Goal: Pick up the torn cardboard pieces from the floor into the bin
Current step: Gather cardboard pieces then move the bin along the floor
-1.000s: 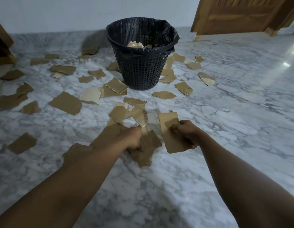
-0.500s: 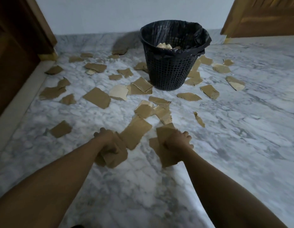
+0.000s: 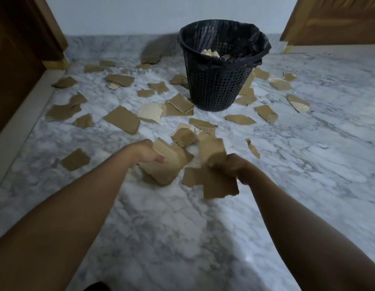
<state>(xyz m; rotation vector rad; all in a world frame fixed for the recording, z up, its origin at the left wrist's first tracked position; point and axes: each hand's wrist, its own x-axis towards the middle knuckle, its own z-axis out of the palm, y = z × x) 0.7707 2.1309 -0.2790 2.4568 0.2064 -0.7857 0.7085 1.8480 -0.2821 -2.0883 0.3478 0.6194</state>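
Note:
A black mesh bin (image 3: 218, 85) lined with a black bag stands on the marble floor ahead, with a few pale cardboard scraps (image 3: 210, 53) inside. My left hand (image 3: 147, 155) grips a stack of brown torn cardboard pieces (image 3: 167, 165). My right hand (image 3: 230, 164) grips other brown cardboard pieces (image 3: 214, 181), one sticking up, one hanging down. Both handfuls are lifted off the floor, well short of the bin. Several loose cardboard pieces (image 3: 122, 119) lie scattered around the bin.
A dark wooden door or cabinet (image 3: 20, 49) stands at the left with a pale threshold strip (image 3: 24, 127). A lighter wooden door (image 3: 338, 19) is at the back right. A white wall runs behind the bin. Marble floor (image 3: 308, 164) stretches to the right.
Both hands closed on cardboard lying on the floor, then lifted it. The view has shifted so the bin sits more to the right and appears nearer.

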